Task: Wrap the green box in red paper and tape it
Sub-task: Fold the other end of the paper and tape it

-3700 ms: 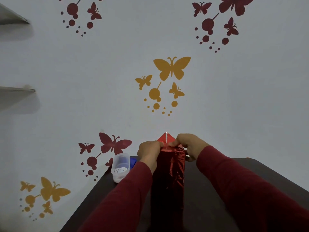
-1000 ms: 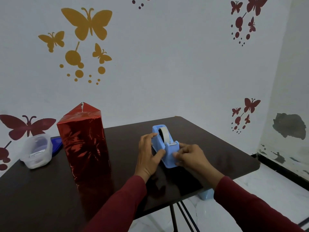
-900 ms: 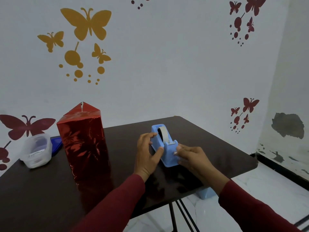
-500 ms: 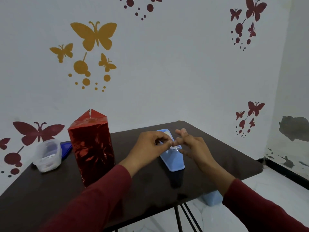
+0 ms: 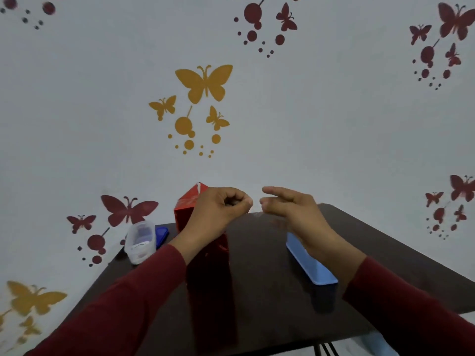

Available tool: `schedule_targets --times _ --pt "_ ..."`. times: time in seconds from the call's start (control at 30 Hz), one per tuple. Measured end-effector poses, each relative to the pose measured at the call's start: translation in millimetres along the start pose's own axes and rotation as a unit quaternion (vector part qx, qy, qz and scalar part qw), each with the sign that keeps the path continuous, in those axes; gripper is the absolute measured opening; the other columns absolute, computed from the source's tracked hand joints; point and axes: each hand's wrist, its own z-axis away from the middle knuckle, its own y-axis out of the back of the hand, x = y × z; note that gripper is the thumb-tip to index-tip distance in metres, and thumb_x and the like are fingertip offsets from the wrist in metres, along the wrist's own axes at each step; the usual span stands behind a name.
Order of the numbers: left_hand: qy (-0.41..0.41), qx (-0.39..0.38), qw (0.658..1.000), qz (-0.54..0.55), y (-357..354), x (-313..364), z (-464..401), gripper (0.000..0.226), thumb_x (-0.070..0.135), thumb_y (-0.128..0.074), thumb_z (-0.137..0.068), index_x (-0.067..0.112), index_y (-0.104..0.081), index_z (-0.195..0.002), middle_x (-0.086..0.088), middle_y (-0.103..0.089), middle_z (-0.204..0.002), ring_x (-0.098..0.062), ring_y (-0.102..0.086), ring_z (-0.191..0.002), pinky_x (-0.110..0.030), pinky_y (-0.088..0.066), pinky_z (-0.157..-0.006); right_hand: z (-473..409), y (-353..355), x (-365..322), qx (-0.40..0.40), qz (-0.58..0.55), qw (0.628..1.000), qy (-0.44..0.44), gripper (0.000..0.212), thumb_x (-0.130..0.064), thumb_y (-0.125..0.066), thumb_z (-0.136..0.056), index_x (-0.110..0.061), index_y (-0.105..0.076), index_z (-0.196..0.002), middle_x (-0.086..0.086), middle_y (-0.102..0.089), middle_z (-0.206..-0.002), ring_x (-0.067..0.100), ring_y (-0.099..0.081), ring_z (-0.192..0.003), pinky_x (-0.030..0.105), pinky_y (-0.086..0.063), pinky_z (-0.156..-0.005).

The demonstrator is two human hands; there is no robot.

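Standing upright on the dark tabletop, the red-wrapped box sits left of centre, partly behind the left hand. The blue tape dispenser lies to its right. Left fingers curl closed; any tape between them cannot be resolved. The right hand hovers, fingers loosely extended, holding nothing visible.
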Motion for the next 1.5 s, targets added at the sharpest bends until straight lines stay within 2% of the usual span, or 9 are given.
schedule_targets --times 0.1,0.3,0.47,0.63,0.77,0.9,1.07,1.23,1.5 --pt "0.030 0.014 0.999 -0.011 25.7 -6.0 -0.2 0.011 0.025 -0.076 -0.091 0.024 -0.080 -0.081 0.004 -0.076 -0.078 -0.012 -0.069 -0.072 -0.026 -0.050 -0.085 -10.5 -20.8 -12.8 -0.009 0.100 0.994 0.047 0.031 -0.020 -0.077 -0.085 -0.034 -0.077 -0.113 -0.006 -0.079 -0.090 0.015 -0.073 -0.085 0.039 -0.060 -0.095" --pt "0.073 0.032 0.997 -0.006 64.4 -20.9 0.1 0.010 0.016 -0.076 -0.091 0.011 -0.080 -0.083 0.018 -0.065 -0.059 0.004 -0.049 -0.047 -0.011 -0.037 -0.054 -36.1 -57.9 -17.9 -0.042 0.142 0.988 0.051 0.031 -0.015 -0.078 -0.082 -0.028 -0.075 -0.110 -0.002 -0.078 -0.086 0.027 -0.075 -0.090 0.043 -0.063 -0.088" --pt "0.080 0.043 0.996 0.013 80.9 -35.1 -0.2 0.009 0.018 -0.077 -0.090 0.013 -0.081 -0.084 -0.007 -0.066 -0.067 -0.003 -0.045 -0.050 -0.018 -0.038 -0.053 -56.1 -73.7 -19.3 -0.094 0.116 0.988 0.045 0.043 -0.021 -0.077 -0.086 -0.029 -0.067 -0.127 -0.007 -0.078 -0.103 0.013 -0.074 -0.102 0.036 -0.062 -0.090" --pt "0.073 0.061 0.995 0.002 87.9 -44.9 -1.2 0.009 0.018 -0.077 -0.091 0.011 -0.081 -0.086 -0.022 -0.069 -0.079 -0.006 -0.048 -0.053 -0.018 -0.042 -0.055 -64.8 -90.7 -20.6 -0.137 0.139 0.980 0.035 0.047 -0.010 -0.075 -0.084 -0.026 -0.066 -0.128 0.003 -0.080 -0.091 0.017 -0.076 -0.093 0.034 -0.062 -0.087" --pt "0.110 0.082 0.991 -0.006 92.9 -49.4 -4.8 0.010 0.023 -0.082 -0.087 0.018 -0.084 -0.095 0.005 -0.079 -0.083 -0.001 -0.072 -0.074 -0.025 -0.059 -0.082 -76.1 -98.6 -19.2 -0.102 0.130 0.986 0.007 0.043 -0.003 -0.076 -0.079 -0.020 -0.070 -0.118 0.010 -0.080 -0.086 0.026 -0.078 -0.089 0.034 -0.065 -0.081" --pt "0.158 0.192 0.968 -0.033 104.1 -58.1 -15.2 0.035 0.037 -0.084 -0.083 0.020 -0.079 -0.113 0.008 -0.079 -0.084 0.008 -0.067 -0.077 -0.028 -0.052 -0.099 -98.6 -91.8 -20.5 -0.068 0.131 0.989 -0.027 0.046 -0.001 -0.077 -0.077 -0.016 -0.069 -0.120 0.016 -0.078 -0.093 0.020 -0.076 -0.079 0.027 -0.062 -0.067" --pt "0.255 0.117 0.957 -0.076 88.7 -76.4 -32.5 0.069 0.043 -0.081 -0.081 0.016 -0.060 -0.141 -0.001 -0.064 -0.134 -0.016 -0.061 -0.121 -0.031 -0.044 -0.103 -124.9 -84.6 -34.7 -0.109 0.154 0.981 -0.041 0.058 -0.005 -0.079 -0.085 -0.017 -0.056 -0.137 0.013 -0.078 -0.100 0.016 -0.072 -0.080 0.027 -0.061 -0.072" --pt "0.356 0.123 0.920 0.110 71.0 -88.7 -45.8 0.042 0.032 -0.088 -0.072 0.008 -0.072 -0.102 -0.010 -0.073 -0.107 -0.026 -0.070 -0.096 -0.040 -0.056 -0.092 -138.6 -94.4 -39.1 -0.153 0.173 0.970 -0.073 0.063 -0.002 -0.076 -0.087 -0.013 -0.051 -0.144 0.015 -0.077 -0.107 0.014 -0.070 -0.075 0.026 -0.055 -0.067" --pt "0.369 0.144 0.903 0.165 64.7 -109.3 -42.3 0.046 0.031 -0.088 -0.063 0.001 -0.078 -0.097 -0.016 -0.079 -0.092 -0.033 -0.077 -0.090 -0.050 -0.061 -0.090 -144.7 -97.7 -27.2 -0.164 0.222 0.957 -0.093 0.062 -0.002 -0.075 -0.088 -0.012 -0.051 -0.143 0.010 -0.076 -0.100 0.013 -0.071 -0.075 0.024 -0.051 -0.062"
